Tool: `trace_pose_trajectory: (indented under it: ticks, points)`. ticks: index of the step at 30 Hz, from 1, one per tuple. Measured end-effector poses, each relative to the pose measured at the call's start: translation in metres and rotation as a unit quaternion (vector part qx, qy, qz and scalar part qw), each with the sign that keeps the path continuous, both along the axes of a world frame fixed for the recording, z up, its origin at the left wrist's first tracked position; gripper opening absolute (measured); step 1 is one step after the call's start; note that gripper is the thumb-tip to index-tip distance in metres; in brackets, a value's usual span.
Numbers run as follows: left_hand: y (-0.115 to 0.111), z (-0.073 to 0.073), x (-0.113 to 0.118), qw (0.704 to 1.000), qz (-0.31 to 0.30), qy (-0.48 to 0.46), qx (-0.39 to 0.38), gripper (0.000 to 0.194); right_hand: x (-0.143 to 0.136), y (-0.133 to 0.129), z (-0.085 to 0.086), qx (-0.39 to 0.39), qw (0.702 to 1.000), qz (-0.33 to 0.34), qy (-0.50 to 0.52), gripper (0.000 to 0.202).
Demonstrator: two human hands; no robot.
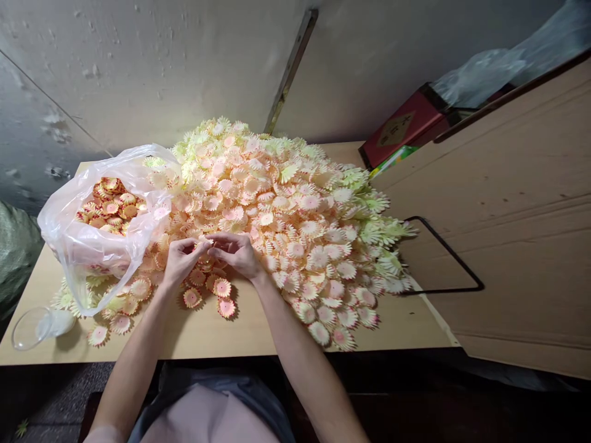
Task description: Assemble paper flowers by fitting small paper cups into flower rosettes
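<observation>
My left hand (183, 258) and my right hand (236, 255) meet fingertip to fingertip at the near edge of a large heap of artificial flowers (309, 203). Both are closed in a pinch on a small artificial flower piece, mostly hidden by the fingers. The heaped flowers are pale pink and cream with toothed petals, greener at the back and right. Just below my hands, a few red-edged flowers (222, 287) lie loose on the table (207, 341). To the left, a white plastic bag (154, 154) gapes, with smaller, darker red-and-yellow flowers (111, 206) inside.
A clear cup (32, 329) lies tipped at the table's front left corner. Large cardboard (508, 227) with a black wire handle (455, 252) leans in from the right. Behind it is a red box (399, 132). A wall (152, 74) closes off the back.
</observation>
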State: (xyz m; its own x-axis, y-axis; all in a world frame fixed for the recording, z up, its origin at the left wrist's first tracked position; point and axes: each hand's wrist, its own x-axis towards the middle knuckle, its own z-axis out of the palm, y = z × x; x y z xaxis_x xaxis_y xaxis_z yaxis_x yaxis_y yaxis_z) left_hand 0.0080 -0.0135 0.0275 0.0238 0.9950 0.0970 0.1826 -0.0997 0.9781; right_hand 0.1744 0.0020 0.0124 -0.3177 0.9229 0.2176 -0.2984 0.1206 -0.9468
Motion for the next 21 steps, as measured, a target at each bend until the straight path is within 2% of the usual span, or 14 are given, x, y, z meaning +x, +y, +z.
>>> trace_pose_trajectory:
  ticks: [4,7,10,14,17,19,21]
  points:
    - [0.001,-0.001,-0.001,0.998,-0.022,-0.044,-0.027,0.035,0.0,0.001,0.0,0.055,0.996,-0.065,-0.033,0.009]
    - [0.002,-0.003,-0.001,0.992,-0.046,-0.094,-0.068,0.036,0.001,0.002,-0.003,0.059,0.992,-0.108,-0.019,0.006]
    - [0.002,-0.005,0.001,0.988,-0.033,-0.129,-0.076,0.04,0.0,0.002,-0.007,0.045,0.988,-0.146,0.011,0.007]
    - [0.001,-0.005,0.002,0.985,-0.025,-0.149,-0.084,0.037,-0.001,0.006,-0.009,-0.011,0.977,-0.203,0.069,0.014]
    - [0.001,-0.003,0.001,0.984,-0.032,-0.152,-0.09,0.033,0.005,0.013,-0.007,-0.052,0.946,-0.29,0.132,0.02]
    - [0.001,-0.002,0.001,0.985,-0.031,-0.149,-0.085,0.033,0.009,0.016,-0.005,-0.057,0.931,-0.332,0.141,0.033]
    - [0.001,-0.002,0.001,0.987,-0.022,-0.138,-0.08,0.035,0.012,0.016,-0.003,-0.051,0.934,-0.333,0.117,0.048]
